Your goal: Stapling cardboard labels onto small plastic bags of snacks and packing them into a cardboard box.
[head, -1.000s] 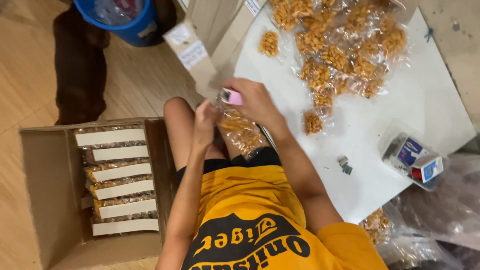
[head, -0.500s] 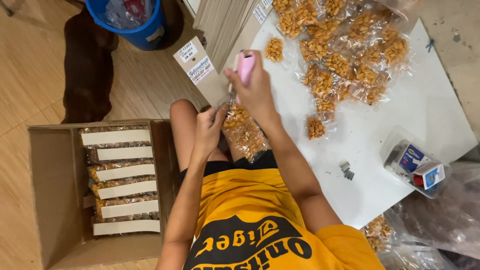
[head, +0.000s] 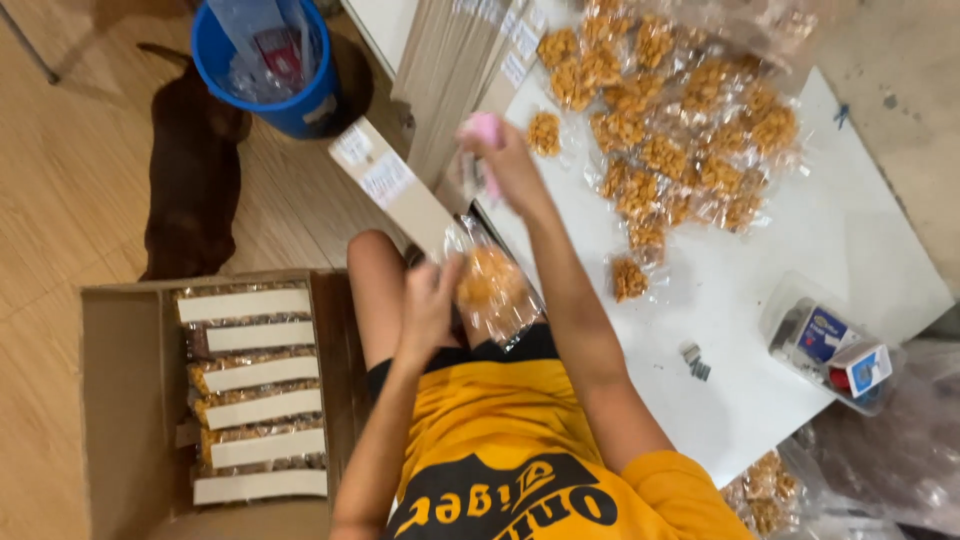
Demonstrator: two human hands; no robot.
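My left hand grips a clear bag of orange snacks that rests over my lap, just off the white table's near edge. Farther out, my right hand is raised above the table edge and closed around a small pink object, blurred, perhaps a stapler. A cardboard header strip with white labels lies slanted just left of that hand. Several filled snack bags are heaped on the table to the right of my right hand.
An open cardboard box on the floor at left holds rows of packed bags with white header cards. A blue bucket and a dark brown animal shape lie beyond it. Stacked card strips, a clear tub of small boxes and loose staples are on the table.
My right hand lifted the pink object away from the bag and carried it farther out over the table. My left hand stayed on the bag at my lap.
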